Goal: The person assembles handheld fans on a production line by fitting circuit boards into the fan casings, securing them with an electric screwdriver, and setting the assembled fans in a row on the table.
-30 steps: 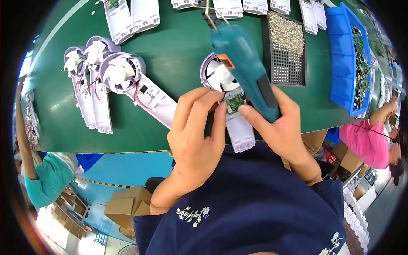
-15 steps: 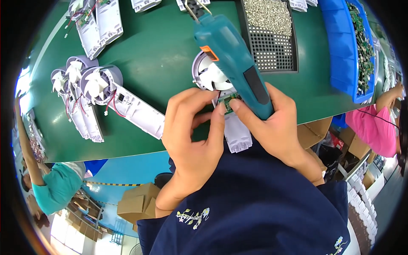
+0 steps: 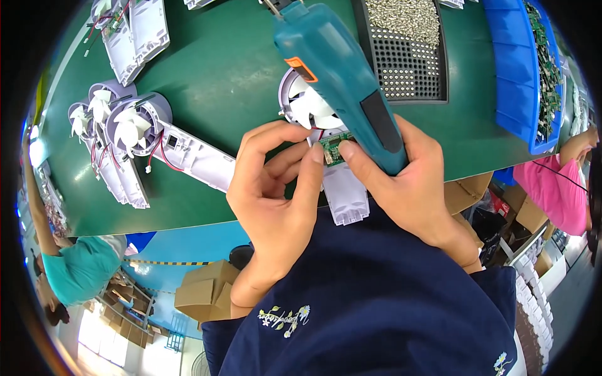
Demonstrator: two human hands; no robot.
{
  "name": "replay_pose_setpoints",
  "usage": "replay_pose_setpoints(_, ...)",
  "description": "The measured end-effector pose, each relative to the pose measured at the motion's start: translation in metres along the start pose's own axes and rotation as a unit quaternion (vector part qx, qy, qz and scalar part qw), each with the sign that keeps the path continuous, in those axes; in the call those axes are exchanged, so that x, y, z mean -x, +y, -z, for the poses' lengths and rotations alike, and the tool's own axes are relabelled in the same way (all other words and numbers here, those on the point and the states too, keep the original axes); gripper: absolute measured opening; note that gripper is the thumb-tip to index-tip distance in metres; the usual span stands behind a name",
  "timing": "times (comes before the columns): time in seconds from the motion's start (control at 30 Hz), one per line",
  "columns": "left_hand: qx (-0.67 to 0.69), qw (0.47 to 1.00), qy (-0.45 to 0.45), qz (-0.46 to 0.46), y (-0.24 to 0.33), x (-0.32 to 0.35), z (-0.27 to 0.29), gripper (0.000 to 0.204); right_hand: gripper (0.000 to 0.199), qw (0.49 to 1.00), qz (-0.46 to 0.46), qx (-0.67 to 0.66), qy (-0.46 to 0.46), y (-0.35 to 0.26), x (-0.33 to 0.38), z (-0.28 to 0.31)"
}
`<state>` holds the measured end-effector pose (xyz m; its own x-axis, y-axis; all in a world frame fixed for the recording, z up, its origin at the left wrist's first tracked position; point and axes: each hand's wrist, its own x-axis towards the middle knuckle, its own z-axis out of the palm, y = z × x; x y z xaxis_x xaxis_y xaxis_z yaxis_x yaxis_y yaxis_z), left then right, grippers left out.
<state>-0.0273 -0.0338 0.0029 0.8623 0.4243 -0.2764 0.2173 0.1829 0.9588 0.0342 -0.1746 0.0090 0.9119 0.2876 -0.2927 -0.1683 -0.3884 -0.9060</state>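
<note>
A white handheld fan half-shell (image 3: pixel 347 197) with white fan blades (image 3: pixel 307 108) at its far end lies in front of me. On its handle sits a small green circuit board (image 3: pixel 336 148). My left hand (image 3: pixel 276 185) grips the shell's left side, thumb at the board's left edge; its other fingers are partly hidden. My right hand (image 3: pixel 411 191) is wrapped round a teal electric screwdriver (image 3: pixel 329 62) that slants up and away over the fan, while the thumb presses on the board's right side. The screwdriver's tip is out of view.
To the left lie several open fan shells (image 3: pixel 197 156) with red and black wires. A black screw tray (image 3: pixel 411 81) heaped with screws stands beyond the screwdriver. A blue bin (image 3: pixel 517 75) of circuit boards is at the right. People in teal and pink sleeves work at either side.
My left thumb has slid left and slightly down, baring more of the circuit board. The right hand keeps its hold on the screwdriver, and the whole view has shifted a little.
</note>
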Motion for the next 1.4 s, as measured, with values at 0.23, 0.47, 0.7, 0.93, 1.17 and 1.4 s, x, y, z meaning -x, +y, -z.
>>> replay_pose_setpoints(0.23, 0.003, 1.000, 0.010, 0.007, -0.001, 0.002, -0.002, 0.026, 0.026, 1.000, 0.010, -0.004, -0.004, 0.000, -0.001, -0.001)
replay_pose_setpoints(0.47, 0.003, 1.000, 0.003, 0.017, 0.002, 0.001, -0.005, 0.024, 0.025, 1.000, 0.002, -0.015, -0.003, -0.001, -0.002, -0.003)
replay_pose_setpoints(0.7, -0.014, 1.000, 0.015, -0.003, -0.001, 0.002, -0.010, 0.022, 0.024, 1.000, -0.001, -0.014, 0.003, -0.002, -0.003, -0.004)
replay_pose_setpoints(0.93, -0.018, 0.999, 0.021, -0.035, -0.007, 0.001, -0.012, 0.018, 0.025, 1.000, 0.004, -0.004, 0.006, -0.002, -0.006, -0.005)
replay_pose_setpoints(1.17, -0.080, 0.990, 0.033, -0.107, -0.012, -0.002, -0.011, 0.019, 0.026, 1.000, 0.020, 0.017, 0.013, -0.002, -0.006, -0.007)
replay_pose_setpoints(1.4, -0.112, 0.989, -0.020, -0.099, -0.004, 0.003, 0.003, 0.035, 0.025, 0.999, 0.024, 0.027, 0.018, 0.000, -0.006, -0.008)
